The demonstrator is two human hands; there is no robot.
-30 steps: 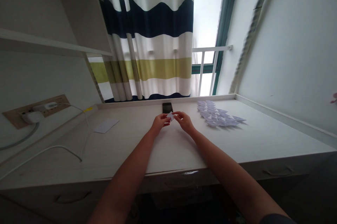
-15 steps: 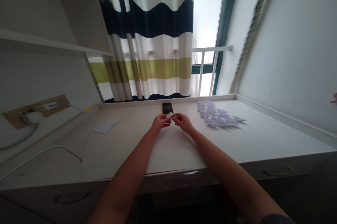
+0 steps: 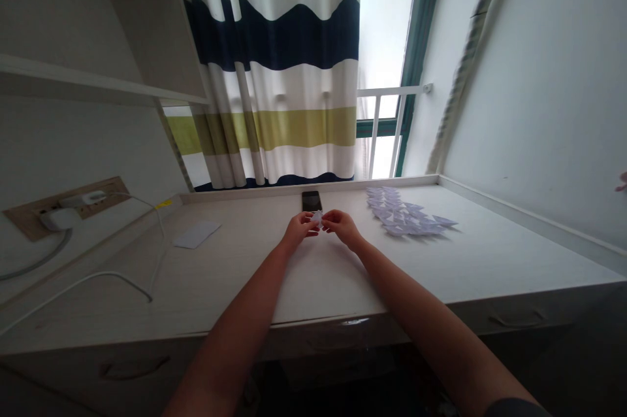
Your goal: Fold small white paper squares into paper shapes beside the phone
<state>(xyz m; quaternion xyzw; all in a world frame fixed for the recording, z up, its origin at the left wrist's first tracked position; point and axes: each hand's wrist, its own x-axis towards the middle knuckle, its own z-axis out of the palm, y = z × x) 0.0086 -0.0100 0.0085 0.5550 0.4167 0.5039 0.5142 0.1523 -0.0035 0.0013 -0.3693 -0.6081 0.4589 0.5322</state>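
Observation:
Between my two hands, above the middle of the white desk, is a small folded piece of white paper. My left hand pinches its left side, fingers closed. On the other side, my right hand has its fingertips closed at the paper's right edge. Fingers cover part of the paper, so its full shape is hidden. Just behind the hands lies a dark phone. To the right, many folded white paper triangles are laid in overlapping rows.
A stack of flat white paper lies on the desk at left. A white cable runs from plugs in a wall socket across the desk's left side. A striped curtain hangs behind, and a shelf juts out upper left.
The folded paper has turned slightly and sits a little lower between the fingers. My right hand's fingers have shifted slightly at its edge. The other things have stayed put.

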